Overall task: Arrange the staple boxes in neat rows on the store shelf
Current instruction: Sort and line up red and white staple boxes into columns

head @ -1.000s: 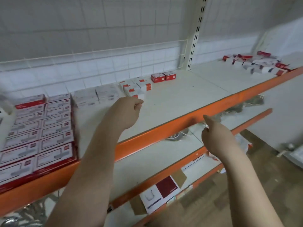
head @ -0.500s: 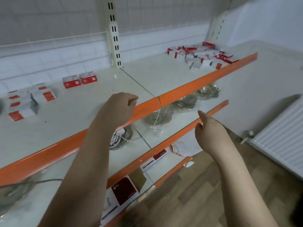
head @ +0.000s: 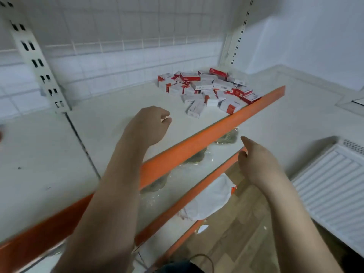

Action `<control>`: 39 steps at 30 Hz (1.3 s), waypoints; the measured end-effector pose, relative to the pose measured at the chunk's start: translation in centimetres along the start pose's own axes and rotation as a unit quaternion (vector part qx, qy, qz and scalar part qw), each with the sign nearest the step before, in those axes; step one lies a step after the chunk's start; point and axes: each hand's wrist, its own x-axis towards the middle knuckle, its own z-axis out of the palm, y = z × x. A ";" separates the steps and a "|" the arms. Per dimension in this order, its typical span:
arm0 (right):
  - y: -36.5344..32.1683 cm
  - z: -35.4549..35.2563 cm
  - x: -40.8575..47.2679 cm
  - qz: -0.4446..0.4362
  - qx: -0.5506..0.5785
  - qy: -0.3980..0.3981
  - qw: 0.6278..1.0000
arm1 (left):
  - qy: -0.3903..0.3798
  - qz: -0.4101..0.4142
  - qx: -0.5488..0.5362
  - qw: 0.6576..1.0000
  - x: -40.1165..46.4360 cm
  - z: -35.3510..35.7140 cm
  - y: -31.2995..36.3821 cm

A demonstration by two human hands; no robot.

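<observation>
A loose heap of several red-and-white staple boxes (head: 208, 89) lies jumbled at the far right end of the white shelf (head: 110, 123), reaching its orange front edge (head: 197, 139). My left hand (head: 149, 125) hovers over the bare shelf to the left of the heap, its fingers curled into a fist with nothing in it. My right hand (head: 256, 160) hangs lower, in front of the shelf edge and apart from it, thumb pointing up and fingers loosely curled, holding nothing. Neither hand touches a box.
A slotted metal upright (head: 39, 64) and a wire grid back the shelf. On the lower shelf lie plastic-wrapped dishes (head: 226, 137) and a white bag (head: 210, 198). A white radiator (head: 331, 184) stands at the right above the wooden floor.
My view has swung right, away from the neat rows of boxes, and the jumbled heap is now near. Both hands travelled right along the shelf, keeping their shape.
</observation>
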 end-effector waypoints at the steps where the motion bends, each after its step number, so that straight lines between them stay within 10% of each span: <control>1: 0.3 -0.7 1.7 -0.002 -0.001 0.001 1.000 | -0.004 0.002 0.003 1.000 1.7 0.4 0.9; 25: 3.7 -2.6 29.4 -0.214 0.058 -0.048 0.974 | -0.048 -0.234 0.018 0.971 11.7 7.9 7.8; 39: 3.2 -2.0 33.5 -0.295 0.045 -0.081 0.951 | 0.093 -0.353 0.057 0.929 10.5 9.6 8.7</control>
